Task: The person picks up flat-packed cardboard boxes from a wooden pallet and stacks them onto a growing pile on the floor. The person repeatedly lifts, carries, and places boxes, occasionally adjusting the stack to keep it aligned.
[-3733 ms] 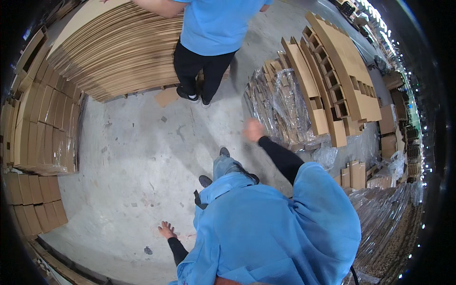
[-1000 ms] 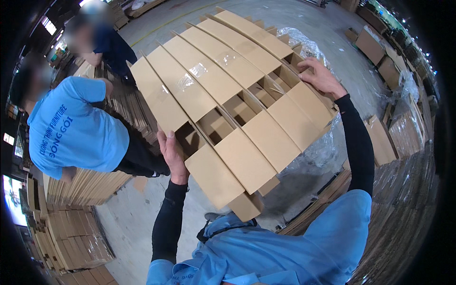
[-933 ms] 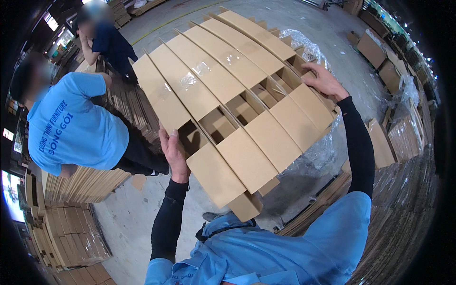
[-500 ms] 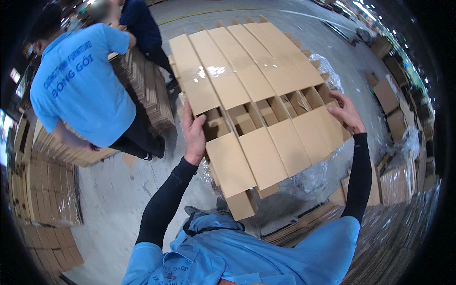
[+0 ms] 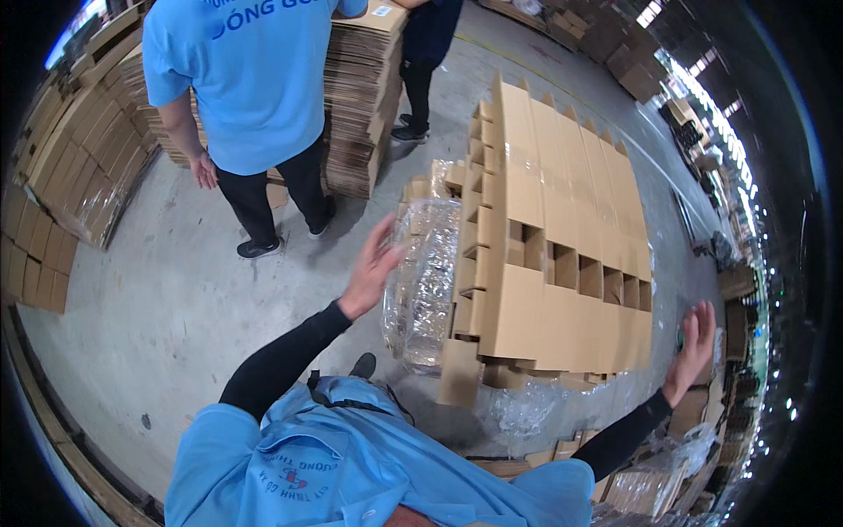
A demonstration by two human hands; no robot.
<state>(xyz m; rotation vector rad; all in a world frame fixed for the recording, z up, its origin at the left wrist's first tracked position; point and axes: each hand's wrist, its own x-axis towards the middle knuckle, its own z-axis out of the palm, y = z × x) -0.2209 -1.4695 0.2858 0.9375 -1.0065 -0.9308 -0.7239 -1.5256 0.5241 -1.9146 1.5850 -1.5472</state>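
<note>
In front of me stands a stack of folded brown cardboard inserts (image 5: 562,299), its panels side by side with square openings across the middle. Strips of clear tape run over the upper panels. Off its left side, my left hand (image 5: 372,274) hovers near a bundle in clear plastic film (image 5: 423,281), fingers stretched and nothing held. Whether that hand touches the film I cannot tell. My right hand (image 5: 692,353) is raised past the right edge of the inserts, fingers extended, apart from the cardboard and holding nothing.
A co-worker in a blue shirt (image 5: 246,88) stands at the upper left beside a tall pile of flat cardboard (image 5: 358,110). Another person in dark clothes (image 5: 426,61) is behind it. Wrapped cartons (image 5: 92,193) line the left; more cardboard and film (image 5: 654,479) lie at lower right.
Both hands have let go of the cardboard inserts and moved apart. My view has swung left, and the inserts now appear turned and farther right.
</note>
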